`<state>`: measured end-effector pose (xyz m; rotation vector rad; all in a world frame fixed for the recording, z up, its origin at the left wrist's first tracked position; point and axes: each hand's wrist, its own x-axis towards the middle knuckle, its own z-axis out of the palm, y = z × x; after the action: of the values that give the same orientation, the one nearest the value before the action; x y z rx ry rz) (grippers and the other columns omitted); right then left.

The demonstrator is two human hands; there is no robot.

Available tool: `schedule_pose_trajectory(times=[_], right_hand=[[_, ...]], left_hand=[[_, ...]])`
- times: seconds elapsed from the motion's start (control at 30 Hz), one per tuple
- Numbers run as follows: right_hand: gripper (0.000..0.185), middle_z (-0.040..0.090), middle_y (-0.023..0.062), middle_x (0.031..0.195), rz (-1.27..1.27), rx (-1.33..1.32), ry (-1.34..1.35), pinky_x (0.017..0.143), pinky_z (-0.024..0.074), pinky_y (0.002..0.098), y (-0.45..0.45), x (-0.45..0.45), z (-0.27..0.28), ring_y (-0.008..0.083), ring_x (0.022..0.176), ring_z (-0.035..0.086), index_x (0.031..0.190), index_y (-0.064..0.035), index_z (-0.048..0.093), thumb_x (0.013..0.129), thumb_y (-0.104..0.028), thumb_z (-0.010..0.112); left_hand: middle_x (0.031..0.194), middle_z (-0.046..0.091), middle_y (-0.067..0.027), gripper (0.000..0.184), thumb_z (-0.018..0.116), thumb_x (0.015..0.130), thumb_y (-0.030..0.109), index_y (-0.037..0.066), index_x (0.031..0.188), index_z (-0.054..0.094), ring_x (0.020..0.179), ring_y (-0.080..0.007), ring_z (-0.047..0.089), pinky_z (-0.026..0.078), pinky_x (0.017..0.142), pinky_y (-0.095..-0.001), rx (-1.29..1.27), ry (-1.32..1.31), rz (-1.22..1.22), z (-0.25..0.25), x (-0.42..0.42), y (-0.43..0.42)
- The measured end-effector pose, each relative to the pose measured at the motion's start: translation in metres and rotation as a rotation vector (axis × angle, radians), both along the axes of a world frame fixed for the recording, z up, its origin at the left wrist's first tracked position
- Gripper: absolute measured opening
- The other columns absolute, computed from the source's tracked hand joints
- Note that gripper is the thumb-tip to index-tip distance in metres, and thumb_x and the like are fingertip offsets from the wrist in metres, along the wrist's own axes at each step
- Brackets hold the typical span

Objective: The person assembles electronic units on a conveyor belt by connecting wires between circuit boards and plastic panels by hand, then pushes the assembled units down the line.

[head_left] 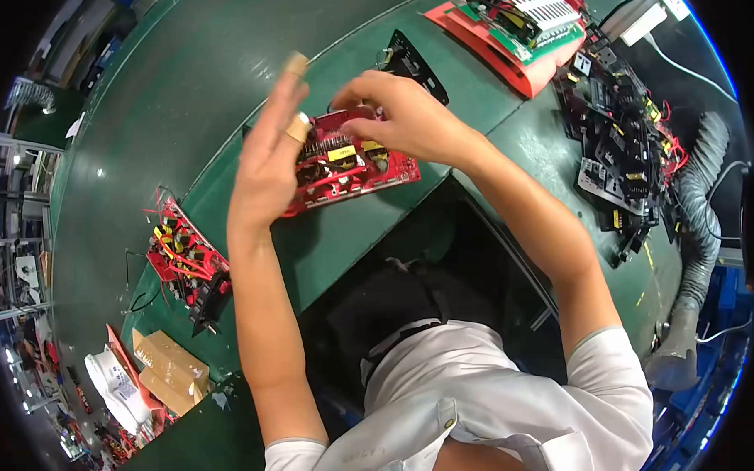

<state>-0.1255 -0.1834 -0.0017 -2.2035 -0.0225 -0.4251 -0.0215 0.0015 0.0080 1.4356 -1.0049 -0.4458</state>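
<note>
A red circuit board (342, 178) with yellow-labelled parts and red wires lies on the green bench in front of me. My right hand (402, 114) reaches over its far right part. Its thumb and index finger curl around the board's far edge; the other fingers are mostly hidden. Beside the board's left end, my left hand (266, 160) is raised with its fingers stretched out and blurred at the tips. Pale finger covers show on it, and nothing is visible in its grasp. Just behind my right hand stands a black panel (419, 66), partly covered by it.
Another wired red board (182, 255) lies at left, near a cardboard box (172, 371) and a white roll (117, 390). A green board rests on an orange-red tray (525, 79) at back right. Black parts (614, 136) are piled at right beside a grey flexible duct (702, 224).
</note>
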Motion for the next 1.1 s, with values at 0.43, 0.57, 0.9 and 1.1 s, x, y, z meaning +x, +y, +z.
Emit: schedule_pose_trajectory(times=[0.43,0.57,0.9,1.1], right_hand=[[0.015,0.074,0.0121,0.091,0.096,0.964,-0.016,0.069,0.0557,0.0242,0.012,0.004,0.006,0.0124,0.077,0.069,0.105,0.0028,0.063,0.099,-0.011,0.064],[0.016,0.073,0.0103,0.084,-0.039,0.762,-0.002,0.065,0.054,0.0239,0.01,0.01,-0.008,0.0095,0.073,0.066,0.102,0.0038,0.065,0.099,-0.011,0.065],[0.017,0.073,0.0141,0.08,-0.143,0.203,0.04,0.066,0.0531,0.0315,0.013,0.002,0.002,0.0187,0.069,0.068,0.102,0.0029,0.069,0.093,-0.011,0.068],[0.017,0.07,0.0098,0.078,-0.177,0.191,0.037,0.064,0.0518,0.0304,0.009,0.003,0.005,0.0129,0.068,0.064,0.1,0.0044,0.069,0.093,-0.01,0.067]], left_hand=[[0.147,0.054,-0.0165,0.057,0.066,0.1,0.02,0.001,0.149,0.045,0.134,-0.0275,0.052,0.042,0.111,-0.0397,0.134,-0.157,-0.106,0.056,0.02,-0.01],[0.124,0.068,-0.0107,0.037,0.07,0.094,0.007,-0.002,0.129,0.065,0.104,-0.0162,0.065,0.054,0.092,-0.0296,0.103,-0.021,-0.052,0.023,0.02,-0.014],[0.098,0.069,-0.0016,0.014,0.071,0.093,0.003,0.001,0.107,0.069,0.087,-0.0085,0.063,0.051,0.08,-0.0239,-0.095,0.189,0.15,-0.026,0.014,-0.023],[0.107,0.07,-0.005,0.022,0.065,0.095,0.0,-0.002,0.117,0.068,0.095,-0.0106,0.066,0.054,0.086,-0.0262,-0.005,0.233,0.167,-0.032,0.016,-0.018]])
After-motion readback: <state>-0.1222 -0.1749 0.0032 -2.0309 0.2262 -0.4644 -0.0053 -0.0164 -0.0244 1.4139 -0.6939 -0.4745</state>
